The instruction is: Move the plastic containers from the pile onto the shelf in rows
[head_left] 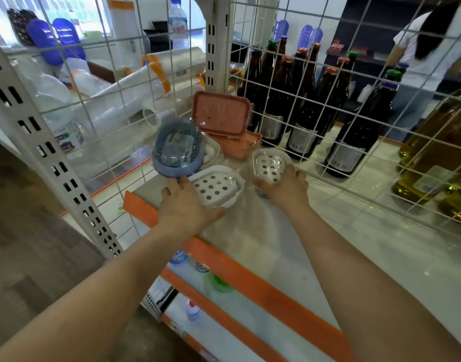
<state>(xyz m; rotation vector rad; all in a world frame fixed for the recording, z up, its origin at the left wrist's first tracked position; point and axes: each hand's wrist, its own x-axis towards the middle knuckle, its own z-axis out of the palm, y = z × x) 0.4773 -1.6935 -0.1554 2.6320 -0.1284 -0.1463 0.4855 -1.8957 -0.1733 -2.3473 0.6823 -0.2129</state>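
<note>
Your left hand (183, 205) grips white perforated container (216, 185) at shelf (276, 246) front corner; your right hand (285, 185) curls around clear-wrapped white container (269, 163). Blue container (178, 147), pink containers (224, 114) piled behind, brown bottles (302, 100) beyond wire grid.

Shop aisle behind white wire mesh

A white wire grid (315, 105) backs the orange-edged shelf (250, 278); a bright window (67, 14) lights the far left, dark shelving (354, 35) stands far right, brown floor (28, 244) below.

Shop: slotted metal shelving (30, 126) with orange edge strips (250, 278), wire dividers (315, 100), stocked brown bottles (276, 100).
</note>
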